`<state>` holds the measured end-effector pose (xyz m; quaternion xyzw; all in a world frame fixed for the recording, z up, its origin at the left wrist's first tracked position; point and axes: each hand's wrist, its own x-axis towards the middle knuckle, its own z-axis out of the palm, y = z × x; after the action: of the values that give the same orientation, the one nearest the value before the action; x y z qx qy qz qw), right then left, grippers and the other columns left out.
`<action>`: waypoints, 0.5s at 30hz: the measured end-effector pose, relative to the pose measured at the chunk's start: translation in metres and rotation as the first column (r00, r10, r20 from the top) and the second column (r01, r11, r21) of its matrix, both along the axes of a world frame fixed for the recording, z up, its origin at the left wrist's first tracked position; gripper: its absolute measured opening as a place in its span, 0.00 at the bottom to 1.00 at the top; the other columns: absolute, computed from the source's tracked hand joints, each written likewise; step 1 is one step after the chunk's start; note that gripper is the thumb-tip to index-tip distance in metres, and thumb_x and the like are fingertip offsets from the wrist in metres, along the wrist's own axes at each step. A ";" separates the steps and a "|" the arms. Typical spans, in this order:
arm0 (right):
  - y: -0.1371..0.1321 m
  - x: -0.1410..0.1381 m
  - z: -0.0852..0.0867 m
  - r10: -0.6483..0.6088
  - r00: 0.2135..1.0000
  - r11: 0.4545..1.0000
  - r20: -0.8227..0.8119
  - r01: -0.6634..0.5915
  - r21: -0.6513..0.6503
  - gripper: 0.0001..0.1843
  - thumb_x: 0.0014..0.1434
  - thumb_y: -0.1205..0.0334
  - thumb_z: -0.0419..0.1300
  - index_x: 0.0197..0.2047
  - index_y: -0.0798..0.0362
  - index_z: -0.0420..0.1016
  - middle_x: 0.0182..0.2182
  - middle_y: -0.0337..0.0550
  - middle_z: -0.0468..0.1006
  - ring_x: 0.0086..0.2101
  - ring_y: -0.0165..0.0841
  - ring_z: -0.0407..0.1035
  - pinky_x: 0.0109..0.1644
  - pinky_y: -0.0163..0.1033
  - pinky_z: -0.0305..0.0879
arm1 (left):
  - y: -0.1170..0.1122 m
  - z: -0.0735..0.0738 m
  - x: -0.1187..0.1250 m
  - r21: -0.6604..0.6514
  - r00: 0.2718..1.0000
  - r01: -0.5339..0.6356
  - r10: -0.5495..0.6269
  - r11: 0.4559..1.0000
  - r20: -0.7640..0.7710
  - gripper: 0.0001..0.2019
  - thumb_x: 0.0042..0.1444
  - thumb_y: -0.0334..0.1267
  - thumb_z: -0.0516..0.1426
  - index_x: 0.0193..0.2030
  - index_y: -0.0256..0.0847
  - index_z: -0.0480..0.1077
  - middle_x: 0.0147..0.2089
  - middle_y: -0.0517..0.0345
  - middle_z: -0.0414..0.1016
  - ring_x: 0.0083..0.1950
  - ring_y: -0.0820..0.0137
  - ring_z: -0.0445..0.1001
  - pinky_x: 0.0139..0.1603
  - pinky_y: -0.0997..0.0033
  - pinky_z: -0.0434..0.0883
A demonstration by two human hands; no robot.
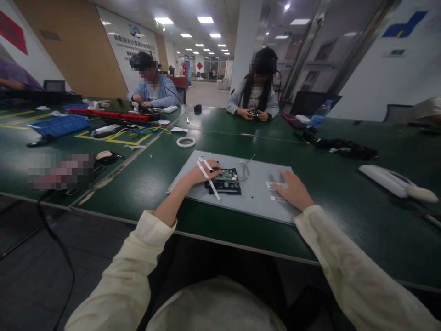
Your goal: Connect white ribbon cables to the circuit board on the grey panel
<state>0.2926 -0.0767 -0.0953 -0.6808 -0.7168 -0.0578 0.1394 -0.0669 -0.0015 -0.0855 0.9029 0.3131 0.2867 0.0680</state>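
A flat grey panel [257, 197] lies on the green table in front of me. On it sits a black bracket [225, 187] carrying a green circuit board [228, 174], with a grey cable [245, 171] running off its right side. My left hand [205, 172] is at the board's left edge, fingers curled and closed on it; the fingertips are only partly visible. White tape strips [203, 168] cross the back of that hand, and one hangs down by the bracket. My right hand [292, 188] rests with spread fingers on the panel's right part, beside white labels [278, 199].
A roll of white tape [186, 142] lies beyond the panel. To the left are a blue tray [60, 125], cables and a red strip [110, 114]. A white device [396, 183] stands at right, near a black cable bundle [344, 148]. Two people sit across the table.
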 end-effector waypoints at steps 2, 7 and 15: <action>0.002 -0.004 0.001 -0.007 1.000 0.999 0.020 0.008 -0.032 0.33 0.59 0.45 0.48 0.64 0.51 0.55 0.60 0.51 0.59 0.57 0.49 0.55 0.60 0.53 0.52 | 0.000 0.000 -0.001 -0.020 1.000 0.000 0.000 1.000 0.018 0.12 0.57 0.42 0.53 0.42 0.37 0.72 0.43 0.51 0.76 0.47 0.67 0.73 0.52 0.66 0.68; 0.009 -0.008 -0.003 0.086 0.996 0.995 0.037 -0.084 -0.050 0.31 0.61 0.46 0.45 0.64 0.48 0.54 0.60 0.49 0.60 0.57 0.47 0.56 0.58 0.57 0.54 | -0.001 -0.004 0.002 -0.034 0.998 -0.018 0.020 0.999 0.066 0.12 0.56 0.40 0.54 0.43 0.37 0.72 0.45 0.51 0.76 0.50 0.66 0.72 0.55 0.65 0.67; 0.010 -0.018 0.011 0.323 0.928 0.941 -0.187 -0.294 0.165 0.28 0.60 0.49 0.48 0.61 0.51 0.59 0.58 0.51 0.63 0.57 0.43 0.57 0.60 0.51 0.55 | -0.001 -0.010 0.010 -0.075 0.989 0.009 0.002 0.997 0.145 0.12 0.57 0.40 0.54 0.44 0.37 0.72 0.46 0.52 0.76 0.54 0.66 0.70 0.57 0.64 0.66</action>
<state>0.2746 -0.0668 -0.0847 -0.5506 -0.7906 -0.0105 0.2676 -0.0574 -0.0022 -0.0952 0.8769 0.3163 0.3396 0.1254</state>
